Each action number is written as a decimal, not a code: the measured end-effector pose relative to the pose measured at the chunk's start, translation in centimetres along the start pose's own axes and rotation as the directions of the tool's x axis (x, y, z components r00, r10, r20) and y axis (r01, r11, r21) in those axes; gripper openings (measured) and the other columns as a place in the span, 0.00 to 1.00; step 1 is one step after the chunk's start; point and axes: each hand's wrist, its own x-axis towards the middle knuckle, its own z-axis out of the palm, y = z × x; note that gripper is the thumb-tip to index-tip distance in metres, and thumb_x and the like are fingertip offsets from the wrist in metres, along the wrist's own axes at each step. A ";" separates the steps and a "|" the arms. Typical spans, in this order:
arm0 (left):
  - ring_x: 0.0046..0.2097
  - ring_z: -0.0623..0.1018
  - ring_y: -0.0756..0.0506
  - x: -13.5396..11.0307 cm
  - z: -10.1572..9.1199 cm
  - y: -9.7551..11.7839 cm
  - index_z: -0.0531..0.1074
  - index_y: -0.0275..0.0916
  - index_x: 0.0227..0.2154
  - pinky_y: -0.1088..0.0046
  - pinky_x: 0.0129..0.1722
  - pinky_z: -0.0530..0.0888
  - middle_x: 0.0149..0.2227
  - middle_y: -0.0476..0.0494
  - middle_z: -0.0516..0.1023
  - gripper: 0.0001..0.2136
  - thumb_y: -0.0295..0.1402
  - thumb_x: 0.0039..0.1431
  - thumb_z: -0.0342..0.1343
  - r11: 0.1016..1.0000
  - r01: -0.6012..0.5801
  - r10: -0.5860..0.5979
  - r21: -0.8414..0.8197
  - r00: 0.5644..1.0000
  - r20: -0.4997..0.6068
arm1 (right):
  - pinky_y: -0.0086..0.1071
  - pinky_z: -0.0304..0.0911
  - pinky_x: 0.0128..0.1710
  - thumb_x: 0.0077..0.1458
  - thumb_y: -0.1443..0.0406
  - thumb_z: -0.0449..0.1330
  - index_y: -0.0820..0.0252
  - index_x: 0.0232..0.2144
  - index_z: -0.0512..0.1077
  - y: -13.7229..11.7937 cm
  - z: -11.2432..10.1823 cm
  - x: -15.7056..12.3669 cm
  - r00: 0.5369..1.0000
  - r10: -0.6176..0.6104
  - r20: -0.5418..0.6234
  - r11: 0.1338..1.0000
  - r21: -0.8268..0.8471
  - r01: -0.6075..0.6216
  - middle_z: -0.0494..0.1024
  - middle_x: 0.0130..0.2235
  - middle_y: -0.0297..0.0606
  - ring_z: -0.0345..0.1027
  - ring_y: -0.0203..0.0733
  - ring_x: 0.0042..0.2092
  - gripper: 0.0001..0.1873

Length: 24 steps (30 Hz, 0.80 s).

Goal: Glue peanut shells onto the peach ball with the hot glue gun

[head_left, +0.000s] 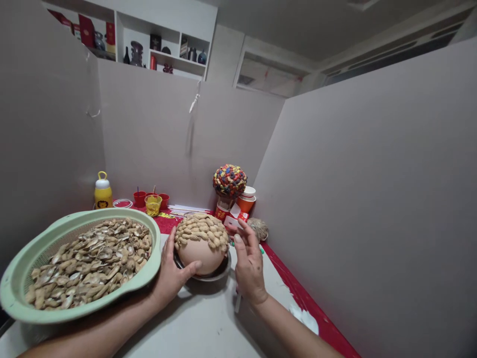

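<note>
A ball (201,256) sits in a shallow metal bowl (220,272) on a pale grey table (201,323). Its top half is covered in peanut shells and its lower half is bare and pinkish.

The left hand (171,276) cups the ball's left side, with the thumb across its bare front and the palm against it, so it holds the ball. The right hand (249,266) is raised just to the right of the ball, close to the shell-covered edge. Its fingers are bent and drawn near the thumb, and I cannot tell whether anything is pinched between them.

To the left of the ball, almost touching the left wrist, a pale green basket (22,278) is heaped with empty peanut shells (93,258). A red cloth (298,293) runs behind and to the right of the ball.

Behind the ball stand a second ball covered in painted shells (230,180) on a stand, stacked paper cups (247,198) and a bundle of twine (260,228). Further back on the left are small red cups (139,199), a yellow cup (153,204) and a yellow bottle (103,191).

Plain grey boards (372,174) wall in the table on three sides. Above the back board a white shelf (164,59) holds vases and red boxes.
</note>
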 end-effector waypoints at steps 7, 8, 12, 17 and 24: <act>0.64 0.62 0.33 0.1 0.3 -0.3 0.52 0.37 0.64 0.52 0.63 0.57 0.63 0.29 0.61 0.44 0.43 0.46 0.64 0.996 0.002 -0.003 0.092 1.000 0.013 | 0.43 0.62 0.55 0.61 0.52 0.53 0.55 0.58 0.61 0.7 -0.6 1.5 0.999 0.049 0.016 0.997 -0.061 -0.048 0.73 0.53 0.43 0.67 0.46 0.55 0.26; 0.64 0.62 0.33 0.1 0.3 -0.4 0.53 0.37 0.64 0.52 0.63 0.57 0.62 0.29 0.62 0.43 0.44 0.46 0.64 0.994 0.007 -0.008 0.105 1.000 0.013 | 0.44 0.62 0.56 0.61 0.51 0.53 0.55 0.58 0.61 1.1 -0.8 1.8 0.998 0.060 0.005 0.995 -0.078 -0.060 0.73 0.54 0.44 0.66 0.47 0.56 0.27; 0.64 0.61 0.33 0.1 0.5 -0.4 0.57 0.38 0.63 0.53 0.63 0.57 0.63 0.31 0.61 0.40 0.43 0.47 0.63 0.991 0.025 -0.027 0.129 1.000 0.015 | 0.47 0.51 0.63 0.59 0.48 0.54 0.56 0.57 0.65 2.8 -1.4 2.6 0.991 0.135 0.022 0.978 -0.165 -0.129 0.68 0.59 0.45 0.59 0.50 0.61 0.30; 0.65 0.60 0.34 0.2 0.5 -0.2 0.56 0.39 0.64 0.53 0.64 0.55 0.64 0.33 0.61 0.41 0.44 0.47 0.63 0.993 0.044 -0.047 0.112 0.999 0.023 | 0.49 0.43 0.66 0.59 0.44 0.51 0.53 0.57 0.67 4.0 -1.3 1.9 0.973 0.213 0.090 0.962 -0.193 -0.193 0.65 0.63 0.40 0.52 0.49 0.65 0.31; 0.65 0.60 0.34 0.3 0.4 -0.9 0.50 0.37 0.65 0.53 0.64 0.56 0.65 0.31 0.59 0.44 0.47 0.48 0.60 0.992 0.085 -0.089 0.092 0.995 0.040 | 0.47 0.47 0.65 0.61 0.43 0.48 0.51 0.61 0.63 2.3 -1.1 2.0 0.970 0.206 0.127 0.974 -0.122 -0.191 0.65 0.63 0.39 0.54 0.47 0.65 0.32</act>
